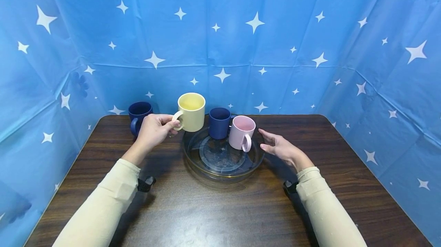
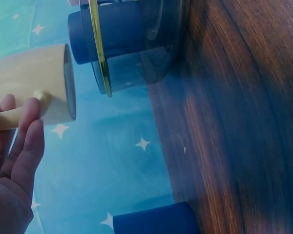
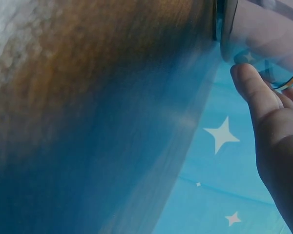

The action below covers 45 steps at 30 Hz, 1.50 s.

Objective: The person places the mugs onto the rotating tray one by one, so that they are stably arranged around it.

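Observation:
My left hand (image 1: 155, 130) pinches the handle of a pale yellow mug (image 1: 193, 116) and holds it upright, raised by the left rim of a round clear glass dish (image 1: 225, 177). In the left wrist view, thumb and fingers close round the handle of the yellow mug (image 2: 34, 73). Inside the dish stand a navy mug (image 1: 218, 126) and, to its right, a pink mug (image 1: 237, 138) with its handle toward me. My right hand (image 1: 282, 150) is at the dish's right side, fingers extended; in the right wrist view its thumb (image 3: 246, 75) lies right at the glass wall.
Behind my left hand, a second navy mug (image 1: 138, 110) stands on the dark wooden table (image 1: 193, 216) near its back left corner. A blue star-patterned curtain (image 1: 220, 48) surrounds the table's back and sides.

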Motion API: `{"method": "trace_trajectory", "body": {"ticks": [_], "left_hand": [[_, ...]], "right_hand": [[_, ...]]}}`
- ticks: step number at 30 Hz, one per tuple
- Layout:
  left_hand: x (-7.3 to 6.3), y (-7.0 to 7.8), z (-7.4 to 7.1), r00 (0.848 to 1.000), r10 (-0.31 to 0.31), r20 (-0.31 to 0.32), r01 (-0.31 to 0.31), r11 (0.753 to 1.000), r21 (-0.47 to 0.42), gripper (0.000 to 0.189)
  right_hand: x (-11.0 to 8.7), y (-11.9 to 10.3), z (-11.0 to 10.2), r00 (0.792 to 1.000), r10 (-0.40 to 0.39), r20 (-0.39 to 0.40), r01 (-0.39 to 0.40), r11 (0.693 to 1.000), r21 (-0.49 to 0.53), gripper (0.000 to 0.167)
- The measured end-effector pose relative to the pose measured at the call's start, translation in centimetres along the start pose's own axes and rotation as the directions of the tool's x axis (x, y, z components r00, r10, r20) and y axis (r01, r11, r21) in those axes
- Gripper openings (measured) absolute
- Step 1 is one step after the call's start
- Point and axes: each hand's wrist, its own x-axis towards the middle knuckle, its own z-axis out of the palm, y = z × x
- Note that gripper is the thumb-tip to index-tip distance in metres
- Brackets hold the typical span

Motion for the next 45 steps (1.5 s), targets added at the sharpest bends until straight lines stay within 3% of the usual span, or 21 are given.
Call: {"method": "trace_trajectory", "body": {"ticks": [23,34,45], "left_hand": [[-0.4,0.0,1.3,0.998,0.035,0.047,-0.032,0.997,-0.063,0.022],[-0.6,-0.7,2.1,0.996,0.034,0.081,-0.024,0.992,-0.121,0.023],[-1.1,-1.1,2.6,0.993,0.036,0.11,-0.024,0.994,-0.107,0.022]], "right_hand": [[-0.1,-0.2,0.0,1.0,-0.003,0.002,0.002,1.0,0.025,0.067],[-0.1,0.0,0.0,1.0,0.002,0.005,-0.003,1.0,0.019,0.067],[0.0,0.0,-0.1,1.0,-0.001,0.004,0.001,1.0,0.019,0.067]]}}
